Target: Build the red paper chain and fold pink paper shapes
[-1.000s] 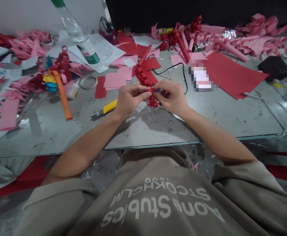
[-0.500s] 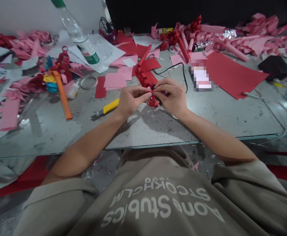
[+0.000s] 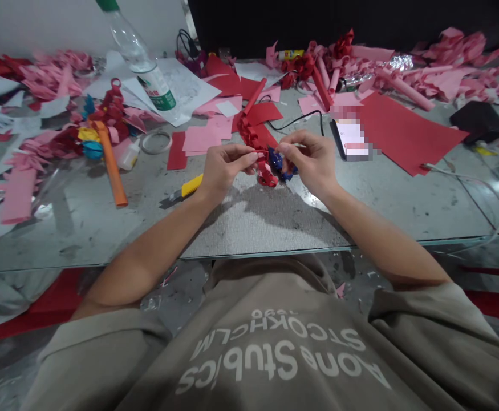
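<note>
My left hand (image 3: 227,168) is closed, thumb and forefinger pinching the end of a small red paper strip (image 3: 263,153). Just right of it, my right hand (image 3: 313,160) has thumb and forefinger drawn together; whatever they may hold is too small to make out. Below and between the hands lies a curly red paper piece (image 3: 267,176). A crumpled dark blue piece (image 3: 277,160) sits beside it, partly behind my right fingers. Behind the hands, a curled red paper stem (image 3: 249,128) runs away from me. A yellow utility knife (image 3: 191,185) rests beside my left wrist.
Pink sheets (image 3: 200,141), a tape ring (image 3: 155,142) and an orange paper tube (image 3: 111,165) lie left. A bottle (image 3: 157,91) stands behind them. To the right are a phone (image 3: 352,140), a large red sheet (image 3: 407,131) and a black box (image 3: 478,123). Pink paper heaps line the back.
My right hand has moved right, away from my left fingers, uncovering the dark blue piece. My left hand has shifted slightly left and keeps its pinch.
</note>
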Motion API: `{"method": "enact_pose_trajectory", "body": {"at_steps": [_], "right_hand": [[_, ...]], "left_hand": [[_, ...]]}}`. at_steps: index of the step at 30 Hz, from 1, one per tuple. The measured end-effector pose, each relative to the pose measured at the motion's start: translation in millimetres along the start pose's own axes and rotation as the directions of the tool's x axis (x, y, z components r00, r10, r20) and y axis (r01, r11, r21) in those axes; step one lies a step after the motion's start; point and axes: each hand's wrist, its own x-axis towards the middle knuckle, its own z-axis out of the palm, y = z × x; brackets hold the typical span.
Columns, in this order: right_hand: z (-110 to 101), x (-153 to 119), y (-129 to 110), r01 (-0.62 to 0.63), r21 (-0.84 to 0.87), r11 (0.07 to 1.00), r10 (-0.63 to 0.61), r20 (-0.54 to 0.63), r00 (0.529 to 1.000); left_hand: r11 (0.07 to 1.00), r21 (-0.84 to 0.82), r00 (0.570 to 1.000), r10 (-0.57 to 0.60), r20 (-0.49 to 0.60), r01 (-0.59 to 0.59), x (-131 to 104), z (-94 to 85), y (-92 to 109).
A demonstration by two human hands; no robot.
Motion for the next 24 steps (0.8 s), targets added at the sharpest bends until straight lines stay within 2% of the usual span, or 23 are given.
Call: {"method": "enact_pose_trajectory", "body": {"at_steps": [4, 11, 19, 24], "right_hand": [[-3.3, 4.4, 4.7, -0.104, 0.008, 0.995, 0.104, 0.019, 0.994], [-2.9, 3.2, 7.1, -0.124, 0.058, 0.991, 0.120, 0.073, 0.990], [-3.4, 5.3, 5.9, -0.169, 0.119, 0.978, 0.167, 0.026, 0.986], [-4.4, 2.6, 2.0, -0.170, 0.070, 0.983, 0.164, 0.085, 0.983]], "left_hand": [[1.000, -0.016, 1.000, -0.016, 0.026, 0.016, -0.6, 0.1, 0.5], [0.998, -0.051, 0.998, -0.031, 0.052, 0.033, -1.5, 2.2, 5.0], [0.995, -0.100, 0.997, -0.010, 0.071, 0.017, -1.9, 1.5, 4.0], [0.998, -0.070, 0.997, 0.012, 0.081, -0.006, -3.1, 1.7, 4.0]]}}
